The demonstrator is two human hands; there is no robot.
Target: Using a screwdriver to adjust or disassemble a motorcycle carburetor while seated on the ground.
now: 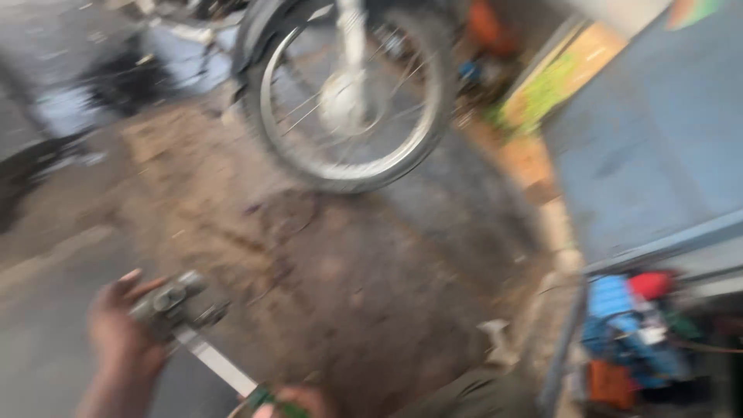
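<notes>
So right up close we've got our left hand (116, 329) wrapped around a grey metal part (172, 304), fingers curled over its chunky end with the thumb poking up on the far side. A flat silvery bar (217, 361) runs off that part down toward the bottom edge, where our right hand (298, 401) barely peeks into view; it seems closed on something with a bit of green on it, right at the bar's lower end, but it's way too blurry and cut off to tell how it's gripping, honestly. Everything's smeared with motion, so the part's exact shape is anyone's guess. Under the hands is the dirt floor (348, 286), brown and oily-looking, with a greyer paved strip to the left. Off to the right sits a pile of stuff in blue, red and orange (631, 329), just below a slanted blue-grey metal panel (658, 147). Further back, at the top, a motorcycle wheel (348, 93) with silver spokes and a dark tyre stands on the ground, well apart from our hands, with darker clutter behind it on the left.
</notes>
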